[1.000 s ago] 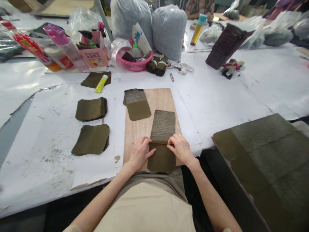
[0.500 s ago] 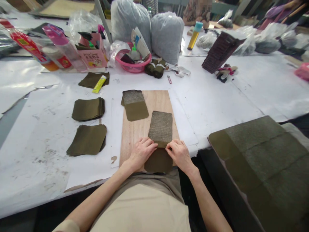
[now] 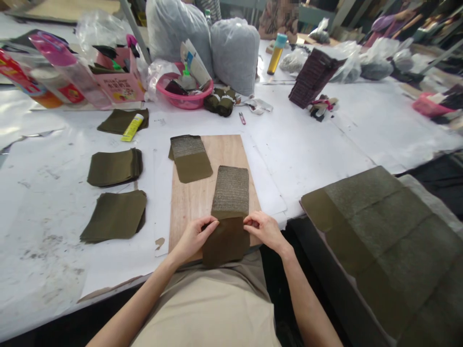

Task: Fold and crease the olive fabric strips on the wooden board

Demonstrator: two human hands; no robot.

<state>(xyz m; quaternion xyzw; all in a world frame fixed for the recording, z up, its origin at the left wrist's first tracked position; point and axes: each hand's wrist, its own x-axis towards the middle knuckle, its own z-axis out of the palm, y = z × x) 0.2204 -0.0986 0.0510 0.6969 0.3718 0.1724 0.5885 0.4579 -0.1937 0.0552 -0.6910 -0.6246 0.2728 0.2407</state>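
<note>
A wooden board (image 3: 224, 149) lies in front of me. On it is a piece with a grey textured face (image 3: 230, 190), and a dark olive piece (image 3: 226, 241) overlaps its lower edge and hangs toward my lap. My left hand (image 3: 198, 234) pinches the olive piece's upper left corner. At the upper right corner, my right hand (image 3: 263, 231) pinches the same piece between thumb and fingers. Farther up the board, another olive piece with a grey textured band (image 3: 194, 166) lies at the left.
Olive stacks (image 3: 115, 167) (image 3: 115, 215) lie left of the board, with a yellow tube (image 3: 132, 127) on a third. Behind are a pink basin (image 3: 188, 100), a pink box (image 3: 125, 84) and stuffed bags (image 3: 235, 55). Large olive sheets (image 3: 379, 231) lie at right. People are in the background.
The view has shifted slightly right. The olive piece now lies over the textured piece's lower edge, with both hands at its upper corners; my left hand's fingers have drawn back from the textured piece.
</note>
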